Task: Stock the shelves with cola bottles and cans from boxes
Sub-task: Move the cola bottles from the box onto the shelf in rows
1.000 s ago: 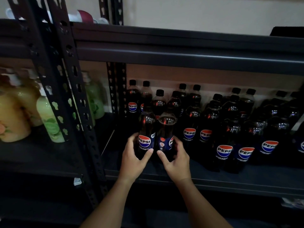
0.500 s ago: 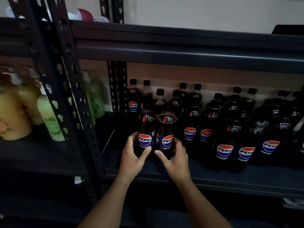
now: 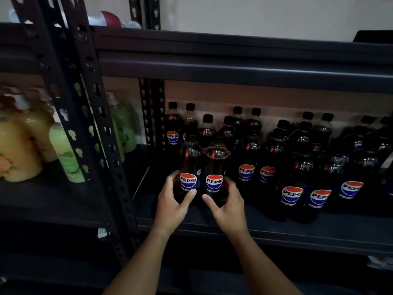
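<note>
Two dark Pepsi bottles stand side by side at the front left of the dark metal shelf [image 3: 276, 228]. My left hand [image 3: 172, 206] grips the left bottle [image 3: 190, 167] low down, thumb across its front below the label. My right hand [image 3: 228, 206] grips the right bottle [image 3: 215, 167] the same way. Both labels face me. Several more Pepsi bottles [image 3: 291, 173] fill the shelf behind and to the right in rows.
A perforated black upright [image 3: 85, 116] separates this bay from the left bay, where yellow and green bottles [image 3: 61, 150] stand. The upper shelf beam [image 3: 234, 67] hangs low over the bottle caps. Bare shelf lies left of the held bottles.
The right bottle has been turned so its Pepsi label now faces me fully. Both hands stay at the bottles' bases, shifted slightly.
</note>
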`<act>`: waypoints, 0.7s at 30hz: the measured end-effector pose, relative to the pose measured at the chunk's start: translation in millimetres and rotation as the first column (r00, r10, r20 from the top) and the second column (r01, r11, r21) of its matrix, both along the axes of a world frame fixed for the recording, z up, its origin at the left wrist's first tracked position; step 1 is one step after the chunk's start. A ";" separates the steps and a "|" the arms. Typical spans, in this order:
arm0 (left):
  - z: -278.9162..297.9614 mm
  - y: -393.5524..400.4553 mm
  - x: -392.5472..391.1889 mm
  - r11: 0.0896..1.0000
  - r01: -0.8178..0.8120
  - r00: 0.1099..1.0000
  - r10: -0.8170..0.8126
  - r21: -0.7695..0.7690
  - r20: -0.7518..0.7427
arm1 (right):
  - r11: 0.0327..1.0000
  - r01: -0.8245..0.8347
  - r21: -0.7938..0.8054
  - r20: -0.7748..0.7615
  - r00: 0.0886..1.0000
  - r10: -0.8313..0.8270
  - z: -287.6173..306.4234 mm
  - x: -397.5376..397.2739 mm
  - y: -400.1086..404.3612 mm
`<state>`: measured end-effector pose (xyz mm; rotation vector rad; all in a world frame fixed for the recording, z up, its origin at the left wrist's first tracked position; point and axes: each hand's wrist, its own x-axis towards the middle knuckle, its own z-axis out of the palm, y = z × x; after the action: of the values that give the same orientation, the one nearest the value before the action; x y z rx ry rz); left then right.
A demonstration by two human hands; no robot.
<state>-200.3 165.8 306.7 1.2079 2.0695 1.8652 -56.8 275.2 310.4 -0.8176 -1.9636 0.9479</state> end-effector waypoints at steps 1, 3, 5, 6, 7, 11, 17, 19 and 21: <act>0.2 -0.3 0.3 1.000 0.000 1.000 0.000 -0.002 0.000 | 1.000 0.002 0.009 0.004 1.000 -0.002 -0.5 -0.7 0.3; 0.6 -0.8 0.6 1.000 -0.002 1.000 0.002 -0.007 -0.001 | 1.000 0.000 0.018 0.013 1.000 0.000 0.4 -1.0 0.1; 1.3 -0.9 1.3 1.000 -0.006 1.000 0.006 -0.009 -0.007 | 1.000 -0.010 0.023 0.018 1.000 0.009 1.9 -1.0 -0.1; 1.2 -1.0 1.6 1.000 -0.009 1.000 0.009 -0.008 -0.010 | 1.000 -0.013 0.025 0.021 1.000 0.012 2.0 -0.8 -0.1; 0.6 -0.8 1.6 1.000 -0.014 1.000 0.014 -0.005 -0.017 | 1.000 -0.014 0.027 0.024 1.000 0.013 1.8 -0.6 -0.2; -1.4 0.3 2.3 0.997 -0.075 0.996 0.074 -0.017 -0.054 | 0.999 -0.007 0.044 0.039 0.999 0.005 -0.4 -0.8 0.3; -4.7 5.0 -0.3 0.991 -0.135 0.990 0.135 -0.014 -0.035 | 0.997 0.002 0.077 0.094 0.995 -0.010 -3.4 -12.1 1.0; -5.8 7.0 -2.7 0.987 -0.157 0.987 0.157 -0.015 -0.023 | 0.997 0.004 0.082 0.120 0.993 -0.014 -0.5 -20.9 0.4; -5.1 9.2 -4.0 0.983 -0.181 0.983 0.181 -0.016 0.013 | 0.995 0.012 0.098 0.126 0.992 -0.024 4.0 -31.9 -0.9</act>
<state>-204.3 174.9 301.7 1.0301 2.2495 1.9218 -88.6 274.4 314.4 -0.8568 -2.0902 0.8007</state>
